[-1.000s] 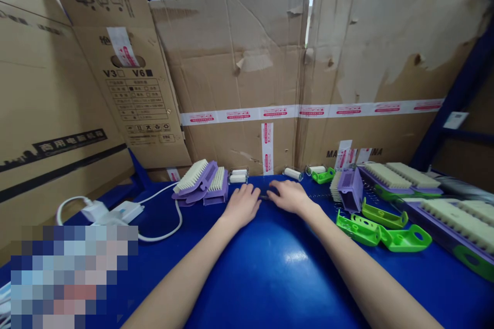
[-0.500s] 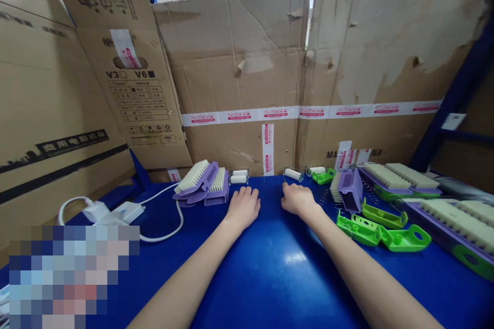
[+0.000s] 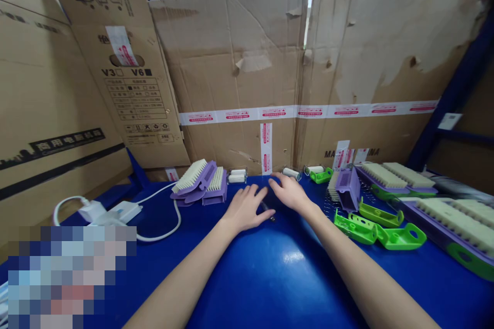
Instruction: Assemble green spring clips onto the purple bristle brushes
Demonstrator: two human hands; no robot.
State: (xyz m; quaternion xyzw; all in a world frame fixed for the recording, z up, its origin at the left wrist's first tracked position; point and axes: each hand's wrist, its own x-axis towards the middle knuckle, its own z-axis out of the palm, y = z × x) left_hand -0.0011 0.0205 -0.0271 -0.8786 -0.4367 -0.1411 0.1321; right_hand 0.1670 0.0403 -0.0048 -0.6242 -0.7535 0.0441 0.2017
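My left hand (image 3: 246, 206) lies flat on the blue table (image 3: 270, 272), fingers spread and open. Its thumb touches a small thin dark piece (image 3: 267, 209) that I cannot name. Just right of it, my right hand (image 3: 290, 192) rests palm down with fingers stretched out, its fingertips close to a small white roller (image 3: 292, 172) by the cardboard wall. Purple brushes with pale bristles (image 3: 200, 181) lie to the left of my left hand. Neither hand holds anything that I can see.
Cardboard sheets (image 3: 270, 72) wall in the back and left. More white rollers (image 3: 236, 176), a purple housing (image 3: 347, 186), green plastic handles (image 3: 380, 229) and long bristle brushes (image 3: 443, 211) lie at the right. A white charger and cable (image 3: 116, 212) sit at the left.
My hands were apart half a second ago and have come together again. The right hand has uncurled and moved left; the left thumb now reaches toward the small dark piece.
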